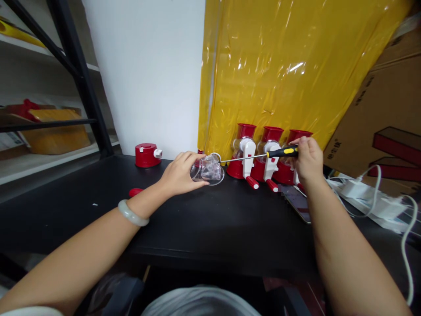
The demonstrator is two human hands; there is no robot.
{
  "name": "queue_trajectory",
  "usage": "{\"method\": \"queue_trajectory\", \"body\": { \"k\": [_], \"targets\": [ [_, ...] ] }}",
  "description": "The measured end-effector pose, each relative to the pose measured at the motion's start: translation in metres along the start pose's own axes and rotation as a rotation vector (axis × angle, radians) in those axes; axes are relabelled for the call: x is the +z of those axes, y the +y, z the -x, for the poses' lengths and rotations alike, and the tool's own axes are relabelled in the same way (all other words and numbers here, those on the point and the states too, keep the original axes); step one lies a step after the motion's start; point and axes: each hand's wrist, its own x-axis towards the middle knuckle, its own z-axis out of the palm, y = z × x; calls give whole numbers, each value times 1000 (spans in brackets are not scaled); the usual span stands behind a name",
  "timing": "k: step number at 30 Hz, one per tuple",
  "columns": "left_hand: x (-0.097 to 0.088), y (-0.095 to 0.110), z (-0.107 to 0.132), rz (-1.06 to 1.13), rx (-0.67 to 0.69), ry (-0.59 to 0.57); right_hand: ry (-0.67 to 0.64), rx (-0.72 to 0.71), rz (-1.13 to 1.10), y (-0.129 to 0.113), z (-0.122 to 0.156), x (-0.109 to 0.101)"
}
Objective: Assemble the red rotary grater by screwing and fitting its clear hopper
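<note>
My left hand [183,172] is closed around a clear plastic part [210,168] with a round flange, tilted on its side above the black table. A screwdriver [283,152] with a black and yellow handle is gripped in my right hand [308,159]. Its long metal shaft points left, and the tip meets the right side of the clear part or lies just in front of it; I cannot tell which. Behind the shaft stand red and white hand-crank graters [247,151], three in a row. My right hand partly covers the rightmost one.
A red base [146,155] with a white knob stands at the back left, and a small red piece [135,192] lies near my left wrist. On the right are a phone [297,204] and a power strip [375,204] with white cables. A yellow-wrapped panel [279,66] rises behind.
</note>
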Motion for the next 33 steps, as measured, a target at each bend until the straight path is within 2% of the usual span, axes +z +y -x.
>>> {"method": "queue_trajectory", "body": {
  "k": [6, 14, 18, 25, 28, 33],
  "targets": [
    [0, -1, 1, -6, 3, 0, -26, 91, -43, -1, -3, -4],
    [0, 1, 0, -5, 23, 7, -83, 122, 62, -7, -2, -10],
    [0, 1, 0, -4, 16, -9, -79, 192, -62, -3, -6, -11],
    [-1, 1, 0, -21, 8, -2, -74, 111, -13, -4, -3, -6],
    [-1, 1, 0, -19, 7, 1, -68, 145, -6, -6, -1, -6],
    [-1, 1, 0, -6, 9, -10, -71, 194, -129, -5, -4, -7]
  ]
}}
